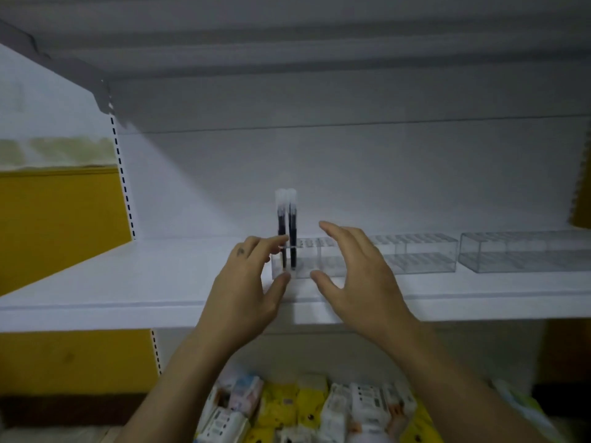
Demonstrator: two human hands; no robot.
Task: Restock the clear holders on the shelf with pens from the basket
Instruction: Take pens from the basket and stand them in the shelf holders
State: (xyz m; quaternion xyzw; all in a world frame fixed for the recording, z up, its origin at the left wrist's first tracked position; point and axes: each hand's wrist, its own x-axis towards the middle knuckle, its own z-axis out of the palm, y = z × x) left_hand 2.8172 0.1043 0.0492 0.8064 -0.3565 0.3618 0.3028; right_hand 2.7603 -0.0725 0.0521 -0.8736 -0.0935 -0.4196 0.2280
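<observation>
Nearest, below the shelf's edge, lies a jumble of white and yellow packets (287, 410), too many and too blurred to count. Two bare forearms rise over them to the white shelf (128, 282). The left hand (246, 282) has its fingers loose and only lightly bent, clenched on nothing; its thumb tip sits at the front left corner of the first clear holder (305, 262) and its forefinger reaches near the top edge. The right hand (358, 276) is spread wide and slack over the same holder's right part, grasping nothing. Two dark pens (292, 238) with pale caps stand upright, side by side, in that holder's left end. To the right, in a row, sit a second clear holder (419, 254) and a third clear holder (524, 251), three in all.
</observation>
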